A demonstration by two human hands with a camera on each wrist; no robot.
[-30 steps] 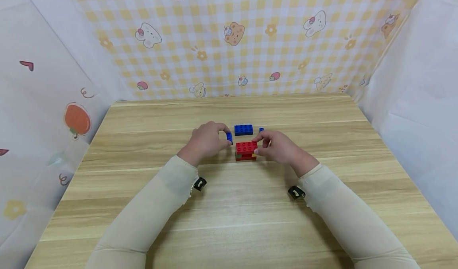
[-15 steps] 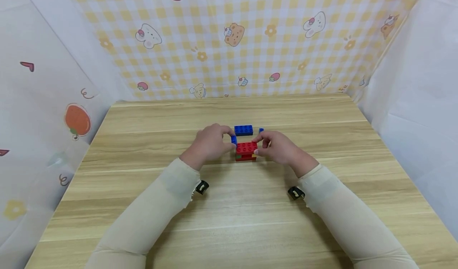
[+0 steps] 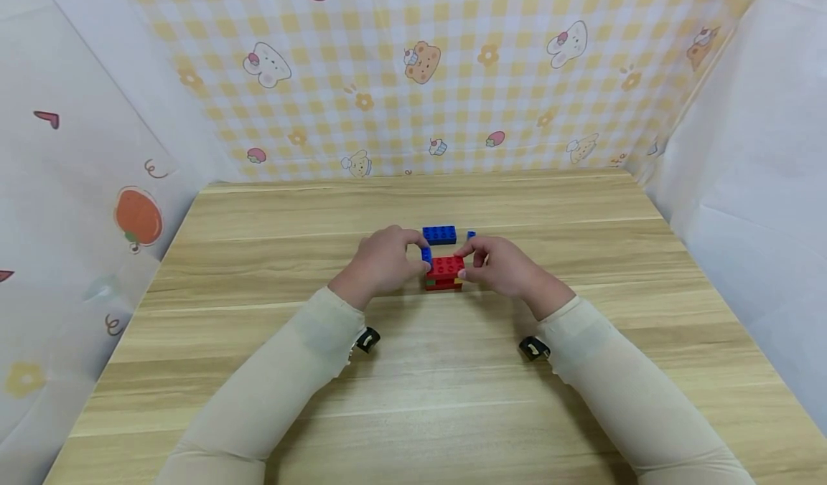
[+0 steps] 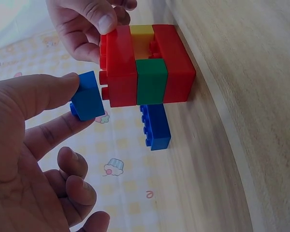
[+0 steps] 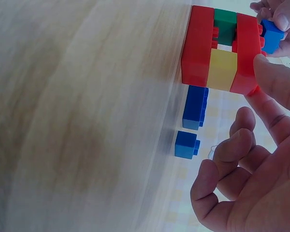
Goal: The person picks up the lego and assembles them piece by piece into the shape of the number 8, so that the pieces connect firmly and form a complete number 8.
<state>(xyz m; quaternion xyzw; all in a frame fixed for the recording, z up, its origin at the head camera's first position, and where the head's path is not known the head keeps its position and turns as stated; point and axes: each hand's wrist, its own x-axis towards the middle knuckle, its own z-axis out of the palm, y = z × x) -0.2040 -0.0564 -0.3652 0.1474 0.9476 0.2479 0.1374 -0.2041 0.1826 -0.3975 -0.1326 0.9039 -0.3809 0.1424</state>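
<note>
Near the middle of the desk (image 3: 413, 413) stands the brick stack (image 3: 446, 272), and look at the layers: a lower red brick (image 4: 181, 84) at the base, a green brick (image 4: 152, 82) at the left end, a yellow brick (image 5: 222, 69) at the right end, a gap between those 2, and an upper red brick (image 3: 447, 264) bridging them, studs up. Now the left hand (image 3: 388, 259): thumb and forefinger pinch the held blue brick (image 4: 89, 99), slightly tilted, right above the left end of the upper red brick, so close to its studs that I cannot tell whether they touch. The other 3 fingers curl loosely. Over to the right hand (image 3: 500, 262), thumb at the near side, forefinger at the far side, pinching the right end of that upper red brick; its remaining 3 fingers bend clear of the bricks. Just behind the stack, on the desk, lies a long blue brick (image 3: 439, 234), 2 rows of 4 studs facing up, and just to its right a loose small blue brick (image 5: 185, 145). Beyond them hangs a checked yellow-and-white cloth (image 3: 388, 76); cream sleeves (image 3: 258, 384) reach to the wrists.
</note>
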